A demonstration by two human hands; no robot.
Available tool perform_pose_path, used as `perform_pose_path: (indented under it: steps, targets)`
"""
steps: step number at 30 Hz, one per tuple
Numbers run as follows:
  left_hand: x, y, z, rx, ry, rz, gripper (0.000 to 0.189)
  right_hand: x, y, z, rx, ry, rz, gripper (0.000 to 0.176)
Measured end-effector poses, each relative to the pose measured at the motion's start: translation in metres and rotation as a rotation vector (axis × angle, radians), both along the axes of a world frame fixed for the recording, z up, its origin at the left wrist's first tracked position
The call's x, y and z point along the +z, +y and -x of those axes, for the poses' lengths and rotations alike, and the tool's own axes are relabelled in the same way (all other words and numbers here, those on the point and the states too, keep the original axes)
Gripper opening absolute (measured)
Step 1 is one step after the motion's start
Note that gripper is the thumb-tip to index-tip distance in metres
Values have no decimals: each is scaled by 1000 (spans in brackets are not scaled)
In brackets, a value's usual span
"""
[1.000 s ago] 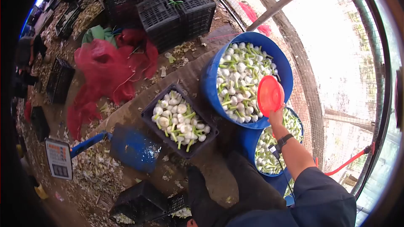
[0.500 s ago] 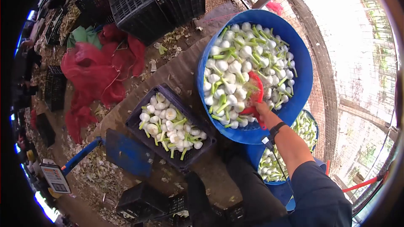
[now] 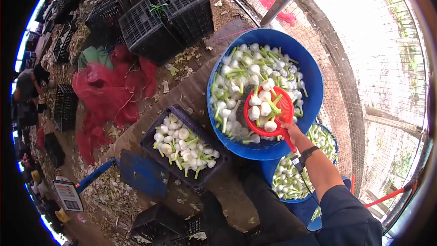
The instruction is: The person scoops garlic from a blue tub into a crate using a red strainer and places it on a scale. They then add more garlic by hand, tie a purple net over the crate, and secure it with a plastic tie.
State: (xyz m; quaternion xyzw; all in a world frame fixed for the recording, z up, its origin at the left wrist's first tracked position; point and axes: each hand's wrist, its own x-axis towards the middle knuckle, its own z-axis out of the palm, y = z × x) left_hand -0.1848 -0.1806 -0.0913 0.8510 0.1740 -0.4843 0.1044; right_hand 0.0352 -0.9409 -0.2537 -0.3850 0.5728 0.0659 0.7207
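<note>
A large blue tub (image 3: 314,70) holds water and many white garlic bulbs with green stems (image 3: 268,66). My right hand (image 3: 295,135) is closed round the handle of a red strainer (image 3: 286,105), which is lifted over the tub with several bulbs in its bowl. A dark band with a cable is on that wrist. My left hand is out of view. To the left of the tub stands a dark crate (image 3: 150,145) filled with garlic bulbs.
Black crates (image 3: 189,11) are stacked at the upper left, beside red netting (image 3: 102,91). A blue scale platform (image 3: 143,173) with a display (image 3: 68,195) stands lower left. A second blue tub (image 3: 268,168) of garlic is below the large one. Another person (image 3: 27,84) is at the far left.
The red strainer has come up out of the garlic and now carries bulbs, with water showing beneath it. The view has shifted slightly.
</note>
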Motion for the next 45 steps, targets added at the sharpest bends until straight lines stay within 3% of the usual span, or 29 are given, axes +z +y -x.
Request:
perform_pose_path:
  steps: [4, 8, 9, 11, 15, 17, 19, 21, 23, 25, 26, 28, 31, 36, 39, 41, 42, 45]
  targets:
    - [3, -8, -7, 10, 171, -125, 47, 45, 6, -1, 25, 3, 30, 27]
    - [-23, -3, 9, -285, 154, -103, 44, 74, 28, -3, 100, -73, 109, 23]
    - [-14, -11, 0, -268, 149, -107, 44, 74, 35, -3, 119, -103, 115, 22]
    - [4, -30, -22, 217, 211, -129, 44, 107, 67, -15, 178, -126, 117, 21]
    - [-10, -11, -3, 194, 165, -96, 43, 164, 148, -57, 250, -116, 119, 20]
    - [-18, 4, 8, 448, 72, 65, 42, 163, 177, -68, 376, -90, 84, 28]
    - [-25, 15, 19, 455, 64, 66, 41, 167, 215, -91, 431, -72, 102, 22]
    - [-31, 22, 25, 465, 56, 64, 40, 160, 251, -118, 505, -20, 117, 32]
    - [-29, 29, 31, 457, 155, 18, 40, 140, 294, -144, 580, 23, 350, 47]
    - [-19, 33, 36, 412, 125, 12, 39, 81, 325, -149, 653, 141, 578, 56]
    - [-21, 35, 34, 366, 77, 4, 38, 72, 333, -153, 660, 134, 582, 56]
    - [-22, 38, 40, 394, 44, 15, 38, 62, 348, -146, 837, 403, 536, 73]
    - [-24, 44, 55, 490, 33, 42, 38, 59, 344, -115, 781, 343, 347, 66]
    - [-39, 50, 65, 536, 131, 66, 40, 56, 328, -91, 687, 282, 335, 51]
    - [-47, 54, 85, 654, 115, 75, 39, 52, 323, -89, 815, 302, 374, 65]
    - [-51, 52, 77, 498, 116, 52, 39, 50, 331, -103, 946, 619, 511, 79]
    - [-49, 47, 79, 430, 124, 37, 39, 54, 331, -104, 952, 654, 552, 84]
    - [-49, 48, 78, 456, 144, 64, 37, 44, 318, -86, 943, 640, 541, 81]
